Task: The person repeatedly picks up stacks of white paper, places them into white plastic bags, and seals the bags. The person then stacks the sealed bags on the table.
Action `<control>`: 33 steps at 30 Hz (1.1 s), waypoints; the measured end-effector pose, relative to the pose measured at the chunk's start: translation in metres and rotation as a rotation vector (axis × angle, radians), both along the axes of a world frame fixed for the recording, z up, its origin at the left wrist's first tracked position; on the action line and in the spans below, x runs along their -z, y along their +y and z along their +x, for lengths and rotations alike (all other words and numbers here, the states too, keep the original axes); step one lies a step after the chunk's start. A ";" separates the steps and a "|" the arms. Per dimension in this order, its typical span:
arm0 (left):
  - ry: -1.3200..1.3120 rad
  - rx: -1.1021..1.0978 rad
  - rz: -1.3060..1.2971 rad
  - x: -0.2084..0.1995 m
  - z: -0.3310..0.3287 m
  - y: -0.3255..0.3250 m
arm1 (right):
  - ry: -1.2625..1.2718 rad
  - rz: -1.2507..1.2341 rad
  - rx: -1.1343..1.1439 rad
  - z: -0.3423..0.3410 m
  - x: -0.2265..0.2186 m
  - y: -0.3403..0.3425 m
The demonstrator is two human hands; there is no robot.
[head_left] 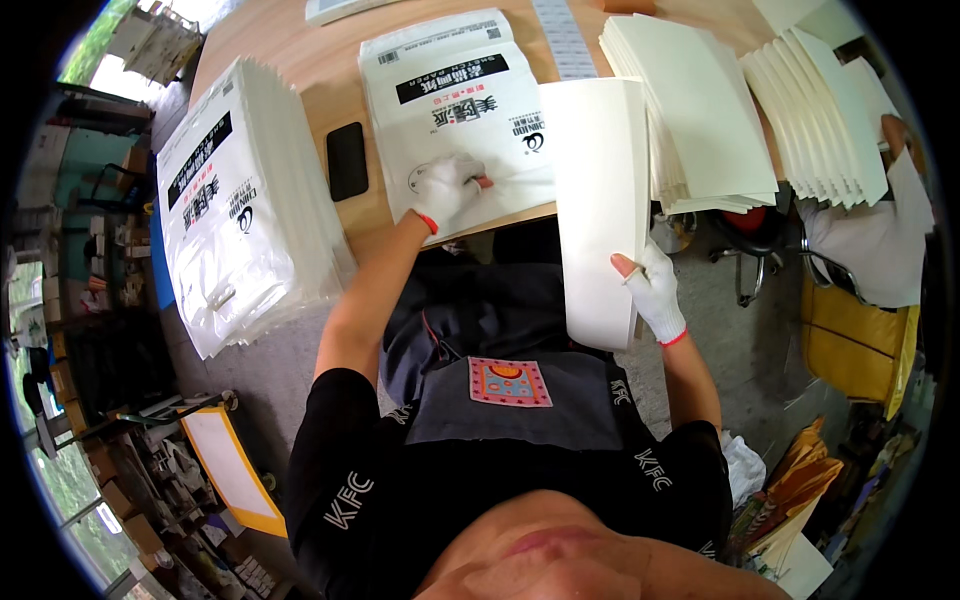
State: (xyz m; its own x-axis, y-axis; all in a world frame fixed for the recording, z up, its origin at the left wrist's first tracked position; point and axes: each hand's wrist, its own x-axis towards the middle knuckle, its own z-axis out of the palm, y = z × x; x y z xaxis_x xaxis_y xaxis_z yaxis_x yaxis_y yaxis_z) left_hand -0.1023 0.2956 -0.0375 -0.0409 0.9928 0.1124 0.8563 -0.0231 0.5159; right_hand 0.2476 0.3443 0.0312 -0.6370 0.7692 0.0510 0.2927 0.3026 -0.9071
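My right hand (655,292), in a white glove with the thumb tip bare, grips a sheaf of white paper (600,200) by its right edge. The sheaf stands tilted up, its far end beside the printed clear plastic bag (450,120) lying on the table. At that bag's near end, my left hand (448,190) is closed with curled fingers on the plastic film. It wears a white glove with a red cuff, and a bare fingertip shows. What lies under the left palm is hidden.
A tall stack of filled plastic bags (240,210) stands at the left, with a black phone (348,161) beside it. Paper stacks (700,110) and fanned sheaves (820,120) lie at the right on the wooden table (290,55). Another person (870,235) sits beyond them.
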 end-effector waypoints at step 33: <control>-0.245 0.170 0.262 -0.135 0.129 -0.023 | -0.291 0.969 -0.043 -0.170 0.071 0.017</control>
